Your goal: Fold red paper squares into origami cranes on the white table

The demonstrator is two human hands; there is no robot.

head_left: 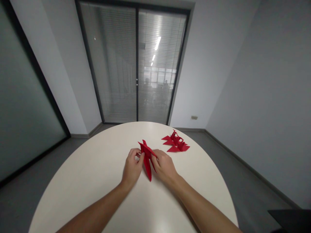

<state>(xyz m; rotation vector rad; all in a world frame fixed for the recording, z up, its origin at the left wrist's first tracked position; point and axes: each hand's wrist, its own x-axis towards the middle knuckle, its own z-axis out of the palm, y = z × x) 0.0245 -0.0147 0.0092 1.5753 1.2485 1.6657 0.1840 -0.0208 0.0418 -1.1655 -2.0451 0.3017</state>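
Between my two hands is a red folded paper figure (147, 161), with pointed flaps sticking up at the top and long points hanging toward me. My left hand (132, 164) pinches its left side between thumb and fingers. On the right side, my right hand (165, 162) has its thumb and fingers closed on another flap. Several finished-looking red paper cranes (178, 145) stand close together on the table, beyond my right hand and to its right. The fingertips partly cover the folds of the held paper.
A round white table (92, 181) fills the lower view. Beyond its far edge stands a glass door (155, 97) with blinds. Grey walls rise on both sides, and a dark object (291, 218) shows at the lower right.
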